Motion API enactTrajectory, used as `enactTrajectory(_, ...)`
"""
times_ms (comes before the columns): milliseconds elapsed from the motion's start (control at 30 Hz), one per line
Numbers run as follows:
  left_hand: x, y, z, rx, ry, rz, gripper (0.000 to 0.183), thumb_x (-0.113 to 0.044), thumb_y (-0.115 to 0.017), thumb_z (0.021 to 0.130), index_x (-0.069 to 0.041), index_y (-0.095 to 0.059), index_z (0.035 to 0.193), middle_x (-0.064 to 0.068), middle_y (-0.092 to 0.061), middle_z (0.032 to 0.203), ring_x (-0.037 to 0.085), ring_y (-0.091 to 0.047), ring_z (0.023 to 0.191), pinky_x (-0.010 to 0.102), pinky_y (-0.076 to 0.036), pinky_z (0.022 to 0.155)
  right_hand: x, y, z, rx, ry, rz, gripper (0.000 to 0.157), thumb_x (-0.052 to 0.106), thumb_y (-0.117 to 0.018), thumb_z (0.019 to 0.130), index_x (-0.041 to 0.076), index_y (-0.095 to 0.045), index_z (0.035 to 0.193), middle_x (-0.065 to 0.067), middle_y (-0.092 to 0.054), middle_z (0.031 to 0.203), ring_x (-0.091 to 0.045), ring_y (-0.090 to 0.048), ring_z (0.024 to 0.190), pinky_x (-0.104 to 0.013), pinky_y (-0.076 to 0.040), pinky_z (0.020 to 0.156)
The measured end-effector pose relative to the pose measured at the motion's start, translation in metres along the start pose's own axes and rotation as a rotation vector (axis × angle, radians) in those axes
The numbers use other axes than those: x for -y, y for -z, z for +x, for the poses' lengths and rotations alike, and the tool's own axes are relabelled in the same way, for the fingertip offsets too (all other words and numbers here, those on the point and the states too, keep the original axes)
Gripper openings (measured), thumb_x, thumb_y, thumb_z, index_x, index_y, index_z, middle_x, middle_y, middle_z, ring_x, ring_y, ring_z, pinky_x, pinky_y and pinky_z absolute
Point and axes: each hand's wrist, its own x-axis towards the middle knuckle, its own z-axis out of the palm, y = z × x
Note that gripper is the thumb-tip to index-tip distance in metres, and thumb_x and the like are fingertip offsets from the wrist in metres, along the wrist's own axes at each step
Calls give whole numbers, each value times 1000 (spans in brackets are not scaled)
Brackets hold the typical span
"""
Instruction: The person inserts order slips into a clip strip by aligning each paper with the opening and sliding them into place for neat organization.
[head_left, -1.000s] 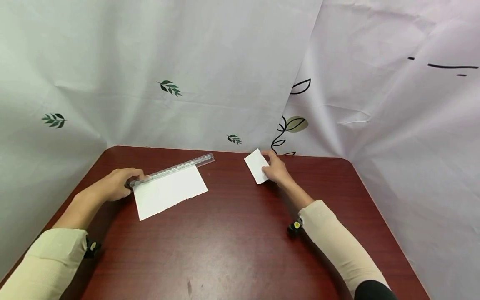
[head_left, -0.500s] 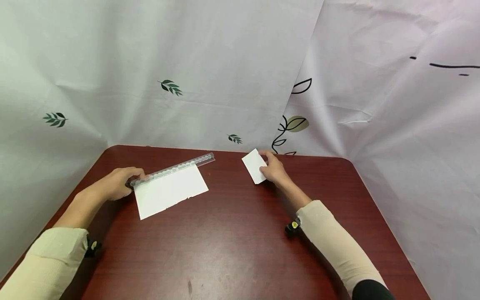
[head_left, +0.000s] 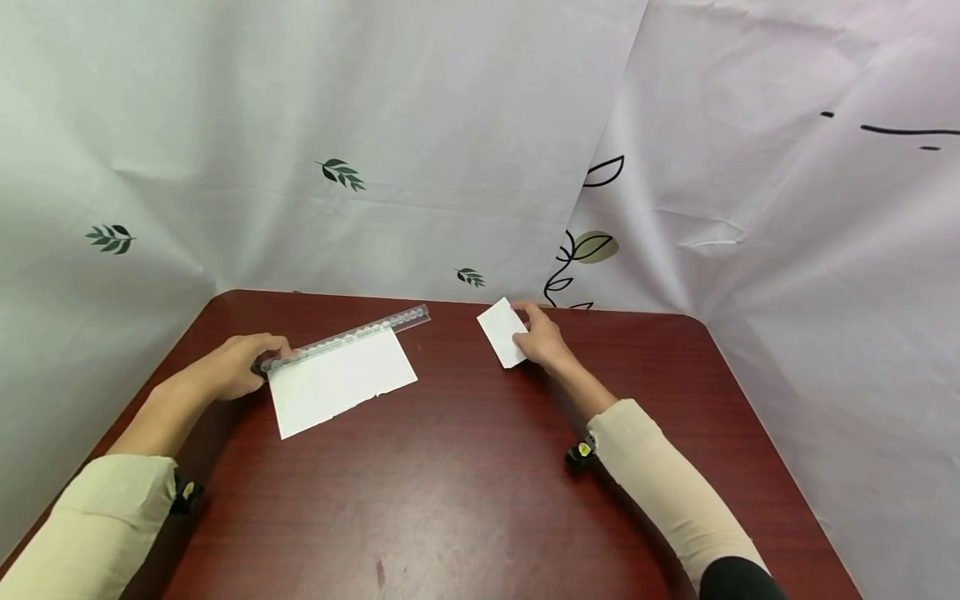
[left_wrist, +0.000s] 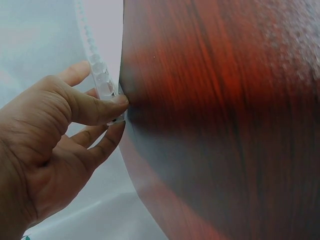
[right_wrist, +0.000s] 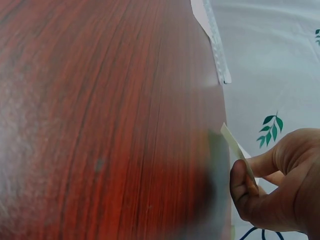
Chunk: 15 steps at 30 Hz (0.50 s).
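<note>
A clear plastic ruler (head_left: pixel 408 319) with a row of round shapes slants along the upper edge of a white paper sheet (head_left: pixel 341 385), whose lower edge is ragged. My left hand (head_left: pixel 238 368) pinches the ruler's near-left end; in the left wrist view the thumb (left_wrist: pixel 102 109) lies across the ruler (left_wrist: pixel 99 70) and fingers sit behind it. Near the back edge, my right hand (head_left: pixel 543 340) holds a smaller white paper piece (head_left: pixel 498 332) between thumb and fingers. That piece (right_wrist: pixel 231 141) appears edge-on in the right wrist view, tilted up off the table.
The dark red-brown wooden table (head_left: pixel 450 475) has rounded back corners. A white curtain (head_left: pixel 420 150) with printed leaves hangs right behind it and along both sides. Black wrist devices (head_left: pixel 579 454) sit at both cuffs.
My right hand has drifted slightly left with the small paper piece, nearer to the ruler. The left hand, ruler and larger sheet have stayed nearly in place.
</note>
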Motion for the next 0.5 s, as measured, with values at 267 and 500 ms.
enactTrajectory(267, 1, -1, -1, -15, -17, 4, 47, 21, -63, 77, -13, -72, 110, 19, -73, 126, 32, -56, 101, 42, -45, 76, -31, -14, 28, -3, -40, -9, 80, 2, -66, 90, 27, -54, 165, -10, -78, 114, -23, -75, 86, -36, -63, 69)
enactTrajectory(500, 0, -1, -1, -16, -12, 1, 47, 21, -63, 77, -13, -71, 108, 19, -71, 124, 34, -55, 102, 43, -45, 76, -21, -14, 24, 12, -49, -22, 79, 1, -63, 89, 25, -55, 164, -11, -77, 113, -22, -74, 85, -36, -62, 69)
